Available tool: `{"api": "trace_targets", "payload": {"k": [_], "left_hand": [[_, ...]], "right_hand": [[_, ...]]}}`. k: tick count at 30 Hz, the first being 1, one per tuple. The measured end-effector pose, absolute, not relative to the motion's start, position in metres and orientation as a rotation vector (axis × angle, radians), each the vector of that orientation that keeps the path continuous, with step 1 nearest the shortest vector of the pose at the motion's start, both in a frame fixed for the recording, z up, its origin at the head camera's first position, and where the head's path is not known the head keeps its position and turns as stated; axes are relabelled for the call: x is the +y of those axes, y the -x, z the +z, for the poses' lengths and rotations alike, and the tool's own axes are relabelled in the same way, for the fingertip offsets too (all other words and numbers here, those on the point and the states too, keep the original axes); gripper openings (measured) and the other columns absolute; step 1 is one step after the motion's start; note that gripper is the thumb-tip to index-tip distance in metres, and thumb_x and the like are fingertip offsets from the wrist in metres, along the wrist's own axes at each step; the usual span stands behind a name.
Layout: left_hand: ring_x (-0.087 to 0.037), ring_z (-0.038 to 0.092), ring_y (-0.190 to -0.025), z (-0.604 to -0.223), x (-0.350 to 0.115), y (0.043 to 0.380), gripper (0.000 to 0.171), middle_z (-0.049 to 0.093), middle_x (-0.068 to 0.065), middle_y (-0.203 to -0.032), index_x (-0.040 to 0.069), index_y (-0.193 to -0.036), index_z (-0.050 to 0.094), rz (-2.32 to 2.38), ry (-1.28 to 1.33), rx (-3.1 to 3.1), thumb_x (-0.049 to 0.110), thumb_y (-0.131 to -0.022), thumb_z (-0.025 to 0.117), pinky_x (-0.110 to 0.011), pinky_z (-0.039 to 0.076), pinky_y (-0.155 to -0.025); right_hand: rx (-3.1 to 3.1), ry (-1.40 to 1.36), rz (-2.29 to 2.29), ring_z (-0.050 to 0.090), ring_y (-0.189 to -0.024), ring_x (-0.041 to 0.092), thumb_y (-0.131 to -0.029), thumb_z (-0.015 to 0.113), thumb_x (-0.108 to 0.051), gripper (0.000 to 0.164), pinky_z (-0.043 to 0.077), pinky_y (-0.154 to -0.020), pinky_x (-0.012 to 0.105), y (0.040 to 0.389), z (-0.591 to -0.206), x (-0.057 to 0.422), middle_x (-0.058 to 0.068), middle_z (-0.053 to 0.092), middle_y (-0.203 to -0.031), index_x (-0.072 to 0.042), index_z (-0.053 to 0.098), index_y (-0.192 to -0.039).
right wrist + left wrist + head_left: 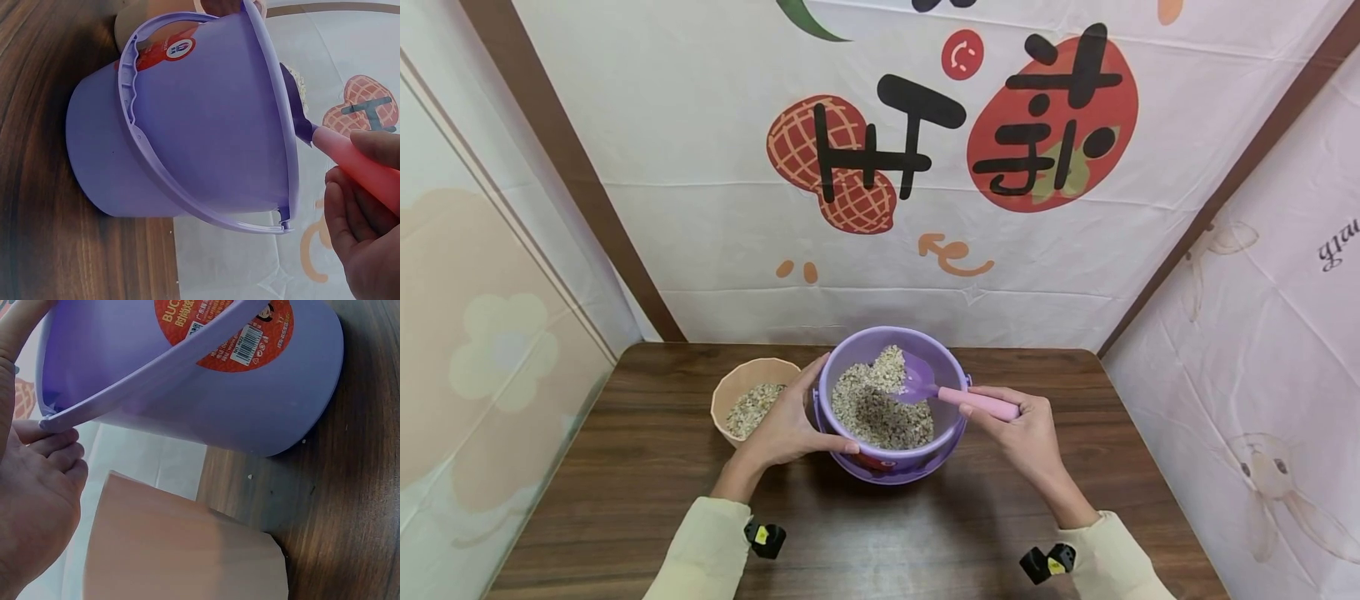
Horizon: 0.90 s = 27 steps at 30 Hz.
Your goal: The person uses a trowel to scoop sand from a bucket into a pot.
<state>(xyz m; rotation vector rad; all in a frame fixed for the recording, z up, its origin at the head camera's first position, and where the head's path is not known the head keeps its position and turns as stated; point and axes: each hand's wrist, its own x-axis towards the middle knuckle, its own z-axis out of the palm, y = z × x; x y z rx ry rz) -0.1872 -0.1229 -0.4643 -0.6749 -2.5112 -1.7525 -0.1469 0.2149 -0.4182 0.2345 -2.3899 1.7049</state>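
A purple bucket point(950, 350) holds a heap of pale, speckled grains point(880, 417). My left hand point(786, 425) steadies it at the rim's left side, thumb along the front and fingers farther back. The left wrist view shows that hand's fingers point(59, 450) bent beside the bucket's handle joint. In my right hand point(1022, 433) is the pink grip point(981, 404) of a small shovel with a purple blade point(917, 375). Grains lie on the blade, which is over the bucket's inside. From the right wrist view, the shovel point(340, 147) stands just above the rim.
Left of the bucket is a peach-coloured tub point(724, 398) with similar grains, partly behind my left hand. The bucket's handle point(169, 178) hangs down its near side. A brown wooden table point(647, 467) bears everything; a printed curtain point(715, 208) hangs behind it.
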Motion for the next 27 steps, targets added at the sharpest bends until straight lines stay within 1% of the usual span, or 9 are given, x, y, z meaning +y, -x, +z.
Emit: {"api": "trace_targets", "payload": {"k": [4, 7, 10, 14, 17, 20, 24, 27], "left_hand": [[-0.029, 0.036, -0.144, -0.461, -0.126, 0.184, 0.135, 0.035, -0.009, -0.16, 0.014, -0.161, 0.026, -1.685, 0.627, -2.577, 0.041, -0.053, 0.102, -0.057, 0.026, -0.117], [-0.032, 0.028, -0.148, -0.455, -0.134, 0.181, 0.138, 0.027, -0.011, -0.164, 0.019, -0.163, 0.021, -1.604, 0.557, -2.635, 0.047, -0.054, 0.101, -0.06, 0.027, -0.116], [-0.033, 0.023, -0.15, -0.449, -0.145, 0.178, 0.139, 0.023, -0.01, -0.166, 0.025, -0.164, 0.018, -1.527, 0.487, -2.661, 0.05, -0.053, 0.1, -0.06, 0.027, -0.116], [-0.037, 0.024, -0.149, -0.447, -0.167, 0.175, 0.139, 0.024, -0.011, -0.165, 0.026, -0.164, 0.019, -1.482, 0.406, -2.626, 0.044, -0.054, 0.101, -0.063, 0.027, -0.115], [-0.038, 0.024, -0.148, -0.448, -0.185, 0.172, 0.137, 0.02, -0.007, -0.167, 0.031, -0.164, 0.017, -1.498, 0.33, -2.61, 0.04, -0.056, 0.101, -0.068, 0.026, -0.113], [-0.04, 0.024, -0.147, -0.451, -0.203, 0.168, 0.135, 0.015, -0.004, -0.168, 0.036, -0.163, 0.012, -1.488, 0.248, -2.64, 0.041, -0.06, 0.1, -0.071, 0.027, -0.11], [-0.045, 0.023, -0.147, -0.461, -0.219, 0.165, 0.134, 0.015, -0.012, -0.168, 0.028, -0.164, 0.012, -1.42, 0.187, -2.669, 0.042, -0.062, 0.098, -0.072, 0.028, -0.109], [-0.048, 0.022, -0.147, -0.471, -0.227, 0.164, 0.134, 0.017, -0.018, -0.167, 0.018, -0.165, 0.013, -1.385, 0.174, -2.675, 0.04, -0.063, 0.098, -0.072, 0.028, -0.109]], "right_hand": [[-2.387, -0.236, 1.708, 0.064, -0.074, 0.012, -0.081, 0.088, -0.019, 0.034, 0.04, -0.048, 0.021, 0.147, -0.418, 0.214, 0.005, 0.078, -0.1, -0.003, 0.079, -0.109], [-2.389, -0.234, 1.704, 0.063, -0.073, 0.012, -0.081, 0.088, -0.019, 0.033, 0.04, -0.047, 0.021, 0.147, -0.418, 0.213, 0.004, 0.078, -0.1, -0.004, 0.079, -0.109], [-2.393, -0.224, 1.703, 0.064, -0.075, 0.012, -0.081, 0.088, -0.019, 0.033, 0.041, -0.048, 0.021, 0.146, -0.418, 0.213, 0.003, 0.078, -0.099, -0.004, 0.079, -0.109], [-2.4, -0.211, 1.698, 0.065, -0.077, 0.011, -0.081, 0.088, -0.018, 0.033, 0.043, -0.05, 0.021, 0.146, -0.418, 0.213, 0.003, 0.078, -0.098, -0.005, 0.079, -0.109], [-2.399, -0.21, 1.697, 0.065, -0.078, 0.012, -0.081, 0.088, -0.018, 0.033, 0.044, -0.051, 0.021, 0.146, -0.418, 0.213, 0.003, 0.078, -0.098, -0.005, 0.079, -0.109], [-2.397, -0.209, 1.703, 0.066, -0.079, 0.012, -0.081, 0.089, -0.018, 0.033, 0.045, -0.052, 0.021, 0.146, -0.418, 0.213, 0.002, 0.078, -0.098, -0.005, 0.079, -0.109], [-2.396, -0.209, 1.712, 0.066, -0.079, 0.012, -0.081, 0.088, -0.019, 0.033, 0.045, -0.052, 0.021, 0.146, -0.418, 0.213, 0.002, 0.078, -0.098, -0.005, 0.079, -0.109], [-2.392, -0.213, 1.717, 0.066, -0.078, 0.012, -0.081, 0.088, -0.019, 0.033, 0.045, -0.052, 0.021, 0.146, -0.418, 0.213, 0.003, 0.078, -0.098, -0.005, 0.078, -0.11]]}}
